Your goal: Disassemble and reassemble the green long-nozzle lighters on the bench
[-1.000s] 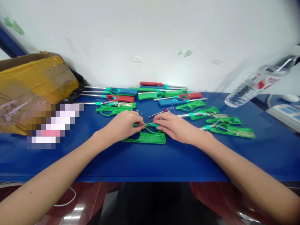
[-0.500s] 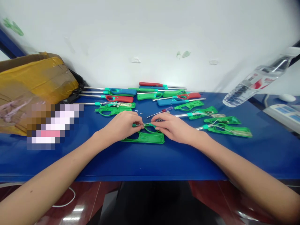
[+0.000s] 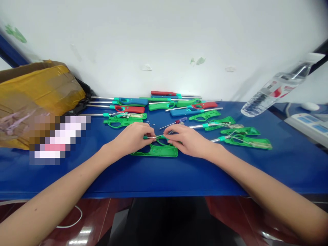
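Two bare hands work close together over the table's middle. My left hand (image 3: 134, 137) is closed in a pinch on a thin piece with a teal end and a bright line along it; its kind is unclear. My right hand (image 3: 188, 139) has thumb and fingers pinched on a green lighter part (image 3: 162, 140) with a teal piece at its top. Below the fingers lies an open green lighter shell half (image 3: 164, 151), hollow side up, its left end partly behind my left hand. Behind my right fingers is a small screwdriver (image 3: 175, 123) with a purple and red handle.
Several red, blue and green gas lighters (image 3: 191, 111) lie along the wall. Opened green lighters (image 3: 256, 140) with wires showing are at right. A taped cardboard box (image 3: 38, 99) stands left, a water bottle (image 3: 274, 90) right, beside a white device (image 3: 312, 123). Tiny metal bits lie behind my left hand.
The whole view has shifted slightly. Both hands keep their pinches at nearly the same spot; nothing has visibly been let go or picked up.
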Demonstrator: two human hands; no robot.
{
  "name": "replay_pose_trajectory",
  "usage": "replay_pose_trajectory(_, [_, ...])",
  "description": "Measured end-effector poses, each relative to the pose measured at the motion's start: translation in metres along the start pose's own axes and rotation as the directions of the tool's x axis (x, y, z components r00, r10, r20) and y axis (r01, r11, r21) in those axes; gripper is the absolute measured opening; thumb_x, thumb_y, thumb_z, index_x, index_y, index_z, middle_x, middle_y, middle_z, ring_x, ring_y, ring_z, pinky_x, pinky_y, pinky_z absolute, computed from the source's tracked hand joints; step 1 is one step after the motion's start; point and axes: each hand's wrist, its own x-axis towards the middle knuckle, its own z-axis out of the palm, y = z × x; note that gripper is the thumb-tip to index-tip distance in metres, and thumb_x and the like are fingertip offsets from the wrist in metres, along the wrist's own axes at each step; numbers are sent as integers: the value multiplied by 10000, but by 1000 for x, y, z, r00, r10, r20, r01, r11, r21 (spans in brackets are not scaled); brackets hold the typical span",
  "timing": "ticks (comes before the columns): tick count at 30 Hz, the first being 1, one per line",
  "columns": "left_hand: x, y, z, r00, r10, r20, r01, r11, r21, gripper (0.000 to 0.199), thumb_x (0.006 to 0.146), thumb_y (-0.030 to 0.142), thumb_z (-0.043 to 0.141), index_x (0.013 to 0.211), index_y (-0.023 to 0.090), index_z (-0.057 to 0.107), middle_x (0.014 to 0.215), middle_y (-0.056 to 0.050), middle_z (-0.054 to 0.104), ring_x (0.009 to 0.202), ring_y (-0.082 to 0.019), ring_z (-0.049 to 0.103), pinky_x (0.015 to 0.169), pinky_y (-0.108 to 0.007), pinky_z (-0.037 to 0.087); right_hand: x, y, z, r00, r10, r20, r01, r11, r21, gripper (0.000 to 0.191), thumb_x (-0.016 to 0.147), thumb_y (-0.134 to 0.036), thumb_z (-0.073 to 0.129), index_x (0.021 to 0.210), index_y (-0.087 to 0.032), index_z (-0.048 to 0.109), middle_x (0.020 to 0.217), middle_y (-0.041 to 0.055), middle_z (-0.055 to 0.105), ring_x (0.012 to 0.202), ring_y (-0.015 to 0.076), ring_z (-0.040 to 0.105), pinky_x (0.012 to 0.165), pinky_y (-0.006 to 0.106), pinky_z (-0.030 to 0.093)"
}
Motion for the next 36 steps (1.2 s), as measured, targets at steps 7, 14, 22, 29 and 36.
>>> replay_pose_trajectory(7, [2,0,-6,999,9,33,-9,1000,-13,76,867,255,664,858,188,699,839,-21,651,743,-151,600,665,-254,437,-1,8,-6,997,71,-13,-69,994,84,275,954,-278,558,1177,-223,709,1336,131,576,1278,288,516,1075,501,427])
replay_pose_trajectory(14, [3,4,-11,999,8,36,-7,1000,-11,153,885,321,648,910,187,718,904,-42,665,782,-166,613,727,-279,469,-2,11,-13,993,89,74,-100,982,158,352,993,-222,422,1229,-231,683,1405,120,545,1354,266,456,1116,500,391])
replay_pose_trajectory(22, [4,14,1,998,62,-18,-62,998,-18,255,916,352,622,1096,186,693,1049,-75,660,937,-209,622,833,-329,496,-4,13,-18,993,107,46,-112,985,129,350,984,-229,438,1256,-207,656,1376,129,565,1336,266,475,1114,493,400])
replay_pose_trajectory(29, [6,13,12,993,113,-31,-114,992,-45,250,926,296,613,1139,214,715,1102,-84,655,973,-215,622,834,-331,515,-14,17,-36,998,65,4,-65,995,81,149,863,-249,677,990,-243,754,1213,89,656,1243,285,545,1052,464,463])
replay_pose_trajectory(36, [9,14,12,994,95,-46,-100,989,-105,226,916,197,608,1109,211,726,1025,-64,685,863,-167,650,734,-260,515,-13,15,-32,1000,27,11,-27,996,80,139,901,-207,620,894,-234,756,1052,69,714,1112,255,617,997,451,500])
